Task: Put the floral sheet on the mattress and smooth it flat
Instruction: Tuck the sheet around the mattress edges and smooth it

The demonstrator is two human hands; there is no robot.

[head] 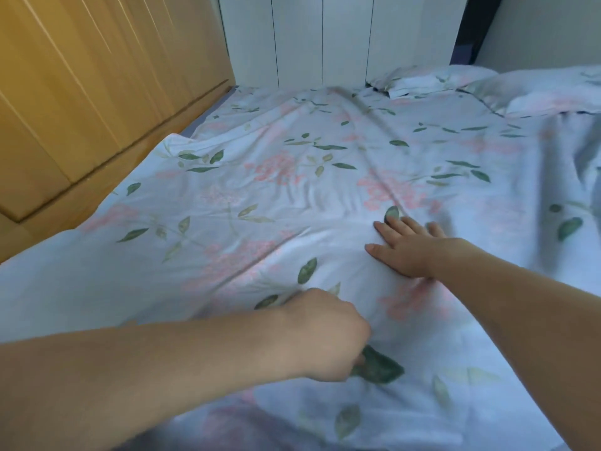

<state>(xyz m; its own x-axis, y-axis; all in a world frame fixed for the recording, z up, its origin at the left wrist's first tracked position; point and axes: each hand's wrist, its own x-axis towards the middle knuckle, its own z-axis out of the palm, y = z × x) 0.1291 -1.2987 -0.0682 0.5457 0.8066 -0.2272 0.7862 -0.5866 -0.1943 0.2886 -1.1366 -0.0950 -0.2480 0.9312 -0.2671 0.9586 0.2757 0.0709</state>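
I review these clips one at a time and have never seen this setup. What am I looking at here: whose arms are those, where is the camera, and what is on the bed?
There is no machine: a person wears one wide-angle camera on the head, looking forward and down, so both arms are their own. The floral sheet is spread over the bed, still creased. The right hand lies flat on it with straight fingers, pressing the cloth. The left hand is curled into a fist and seems to grip a fold of the sheet. Matching pillows lie at the far end, by a white panelled wall. A wooden panel runs along the left.

A wooden headboard (97, 92) stands beside white panelled doors (325, 37).
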